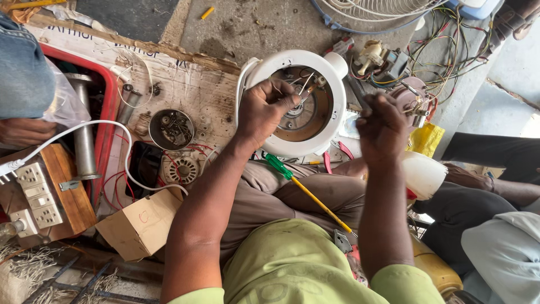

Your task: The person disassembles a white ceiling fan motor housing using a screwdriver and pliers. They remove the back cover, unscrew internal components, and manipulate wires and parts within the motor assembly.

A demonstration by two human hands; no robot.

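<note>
A round white fan motor housing [332,121] rests tilted on my lap, its open side up, with a metal motor plate and thin wires inside. My left hand [264,110] grips the housing's left rim, fingers curled into the opening and touching the wires. My right hand [382,126] is closed to the right of the housing, pinching a thin tool or wire whose tip I cannot make out. A green-handled screwdriver with a yellow shaft [306,191] lies across my thigh below the housing.
A round tin of screws [171,129] and a motor part [183,169] lie on the cardboard at left. A wooden socket board [39,194], a small carton [140,225], a red crate [107,112], tangled wires [444,50] and another person's legs at right surround me.
</note>
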